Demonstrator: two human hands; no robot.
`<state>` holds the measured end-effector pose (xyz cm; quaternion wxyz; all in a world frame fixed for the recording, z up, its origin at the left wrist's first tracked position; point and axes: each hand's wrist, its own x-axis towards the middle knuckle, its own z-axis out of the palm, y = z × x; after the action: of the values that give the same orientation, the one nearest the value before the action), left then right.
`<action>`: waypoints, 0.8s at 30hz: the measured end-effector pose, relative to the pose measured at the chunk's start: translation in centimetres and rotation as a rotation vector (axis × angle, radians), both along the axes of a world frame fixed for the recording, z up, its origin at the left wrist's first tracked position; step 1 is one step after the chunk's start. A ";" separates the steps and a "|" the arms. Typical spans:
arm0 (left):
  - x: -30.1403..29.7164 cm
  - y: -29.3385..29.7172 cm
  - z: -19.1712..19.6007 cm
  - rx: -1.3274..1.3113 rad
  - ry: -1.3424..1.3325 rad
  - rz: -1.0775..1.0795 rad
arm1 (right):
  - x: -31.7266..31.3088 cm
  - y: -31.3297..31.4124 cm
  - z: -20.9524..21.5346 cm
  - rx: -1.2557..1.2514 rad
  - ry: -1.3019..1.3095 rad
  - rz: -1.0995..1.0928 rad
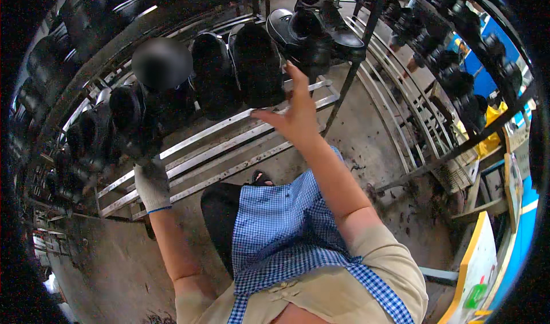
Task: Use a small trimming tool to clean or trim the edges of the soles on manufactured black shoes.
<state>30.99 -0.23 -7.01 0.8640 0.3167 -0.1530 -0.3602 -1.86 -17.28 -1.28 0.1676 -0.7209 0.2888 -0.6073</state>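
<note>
Your gloved left hand (pixel 152 183) gripped a black shoe (pixel 129 123) at nine o'clock on the slatted metal rack (pixel 229 146), steadying it. Your bare right hand (pixel 292 115), fingers spread and empty, reached another black shoe (pixel 258 66) at twelve o'clock.

Black shoes (pixel 252 66) crowd the upper shelf of the metal rack (pixel 229 146), while the slatted shelf below lies open for passage.

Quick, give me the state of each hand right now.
Left hand: gloved, closed on a black shoe on the metal rack.
Right hand: bare, open, fingers spread, holding nothing, near another black shoe.
</note>
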 end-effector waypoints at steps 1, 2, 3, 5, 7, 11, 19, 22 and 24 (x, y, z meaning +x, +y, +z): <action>0.6 0.2 -1.2 0.004 0.001 0.004 | 0.8 0.4 0.3 -0.014 0.109 -0.065; 1.8 0.6 -3.2 0.184 -0.237 0.087 | 1.6 0.8 0.6 -0.014 0.108 -0.057; 1.1 0.2 -3.1 0.364 -0.476 0.149 | 2.0 0.8 0.5 0.060 0.060 -0.045; -2.7 0.8 -4.3 -0.011 -0.022 -0.118 | 2.5 0.3 0.2 0.135 0.009 -0.044; -5.5 1.4 -5.0 0.102 0.073 -0.249 | 2.7 -0.6 -0.6 0.100 -0.079 -0.088; -12.4 2.3 -4.8 0.313 -0.083 -0.305 | 0.7 -0.5 -0.7 0.145 -0.124 -0.091; -16.1 1.0 -8.2 0.481 -0.693 -0.648 | -5.4 5.3 -5.7 0.235 -0.494 0.199; -19.0 -0.6 -6.9 0.281 -0.366 -0.704 | -8.3 8.2 -7.4 0.504 -0.397 0.217; -20.0 -1.9 -6.5 0.192 -0.339 -0.812 | -9.7 8.8 -8.9 0.683 -0.326 0.320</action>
<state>10.96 -2.11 -13.54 0.5820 0.3641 -0.3701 -0.6259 -11.59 -8.45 -10.13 0.5332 -0.5540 0.3276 -0.5491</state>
